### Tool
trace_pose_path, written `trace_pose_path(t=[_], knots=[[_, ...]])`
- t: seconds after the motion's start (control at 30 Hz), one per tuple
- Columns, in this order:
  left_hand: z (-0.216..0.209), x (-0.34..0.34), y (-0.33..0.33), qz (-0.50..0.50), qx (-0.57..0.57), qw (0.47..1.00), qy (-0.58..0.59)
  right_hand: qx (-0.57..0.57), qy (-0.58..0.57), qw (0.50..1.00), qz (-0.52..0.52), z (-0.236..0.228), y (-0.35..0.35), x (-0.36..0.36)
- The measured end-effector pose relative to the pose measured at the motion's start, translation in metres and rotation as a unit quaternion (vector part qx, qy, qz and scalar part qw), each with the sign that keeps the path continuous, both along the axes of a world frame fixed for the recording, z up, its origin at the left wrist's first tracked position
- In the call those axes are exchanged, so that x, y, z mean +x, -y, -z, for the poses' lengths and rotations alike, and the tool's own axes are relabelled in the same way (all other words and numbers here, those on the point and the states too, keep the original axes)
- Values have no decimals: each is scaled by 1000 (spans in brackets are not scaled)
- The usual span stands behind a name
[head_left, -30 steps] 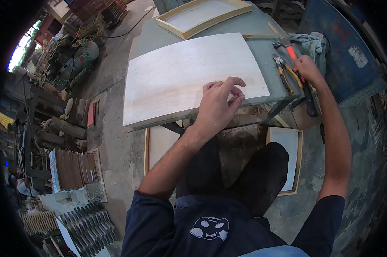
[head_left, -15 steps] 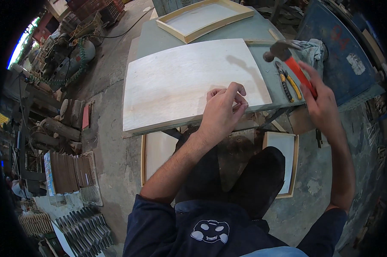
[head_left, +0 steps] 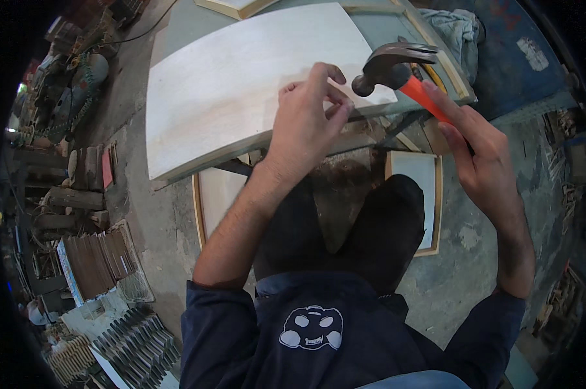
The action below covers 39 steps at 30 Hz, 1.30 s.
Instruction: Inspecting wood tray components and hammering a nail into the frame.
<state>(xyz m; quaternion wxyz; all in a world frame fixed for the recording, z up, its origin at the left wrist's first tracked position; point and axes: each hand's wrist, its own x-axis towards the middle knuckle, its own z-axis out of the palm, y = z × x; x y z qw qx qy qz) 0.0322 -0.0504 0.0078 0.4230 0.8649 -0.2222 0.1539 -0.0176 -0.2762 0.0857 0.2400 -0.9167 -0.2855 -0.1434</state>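
Observation:
A white flat panel [head_left: 234,84] with a wooden edge lies on the greenish table [head_left: 183,29] in front of me. Over its near edge is my left hand [head_left: 306,126], thumb and fingers drawn together in a pinch; whatever is between them is too small to make out. My right hand [head_left: 484,152] grips a claw hammer [head_left: 425,97] by its orange handle. The hammer's dark head hangs in the air just right of my left fingertips, its round face toward them. Behind the hammer, pliers [head_left: 435,79] with yellow handles are partly hidden.
Wooden strips [head_left: 429,35] and a grey cloth [head_left: 451,32] are at the table's right. A framed panel [head_left: 238,8] sits at the back. Below the table, another framed panel [head_left: 435,207] stands by my right knee. Wood pieces [head_left: 79,198] lie on the left floor.
My right hand has brought the hammer lower and closer to my left hand, its head now turned sideways. The left hand keeps its pinch. The table sits higher in view.

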Motion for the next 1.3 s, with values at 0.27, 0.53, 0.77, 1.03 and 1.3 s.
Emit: trace_pose_path(t=[0.27, 0.53, 0.77, 1.03, 1.3], knots=[[4, 0, 1, 7, 20, 1000, 5, -94, -71, 991, 64, 0, -2, -5], [4, -1, -1, 17, 24, 999, -18, -42, -30, 998, 44, 2, -1, -5], [3, 0, 1, 16, 28, 999, -28, -103, -93, 987, 76, -3, -2, -7], [3, -2, -6, 12, 56, 998, 6, -35, -38, 998, 44, 4, 4, -6], [8, -2, -17, 41, 137, 986, 82, -94, -119, 985, 83, 3, -2, -9]])
